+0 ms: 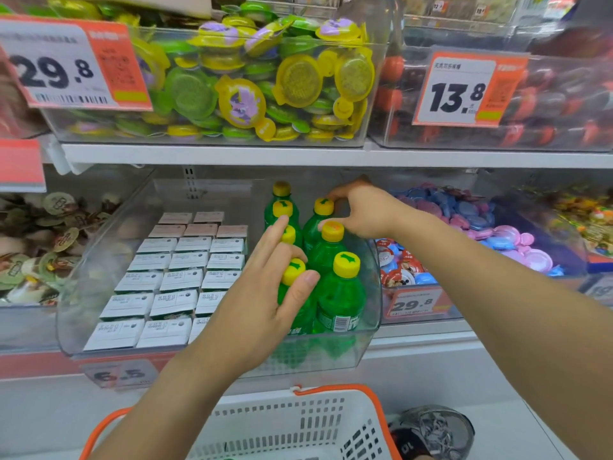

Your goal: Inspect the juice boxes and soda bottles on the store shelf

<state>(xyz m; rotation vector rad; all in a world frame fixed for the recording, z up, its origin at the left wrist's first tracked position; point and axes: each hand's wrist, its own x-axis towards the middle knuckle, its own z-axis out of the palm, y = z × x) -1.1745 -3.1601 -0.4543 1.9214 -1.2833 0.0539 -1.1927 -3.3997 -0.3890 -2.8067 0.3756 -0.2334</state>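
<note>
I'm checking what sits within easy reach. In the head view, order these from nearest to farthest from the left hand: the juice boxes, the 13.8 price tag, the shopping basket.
From the left hand:
1. Juice boxes, just left, same bin.
2. Shopping basket, below.
3. 13.8 price tag, upper right shelf.

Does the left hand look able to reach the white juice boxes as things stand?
Probably yes: the left hand grips a front green soda bottle, and the white juice boxes lie uncovered just beside it in the open-topped bin.

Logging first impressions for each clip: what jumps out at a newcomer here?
Green soda bottles with yellow caps stand in a clear bin mid-shelf, both hands among them: the left hand holds a front bottle's neck, the right hand touches caps further back. White juice boxes fill the bin's left side.
</note>
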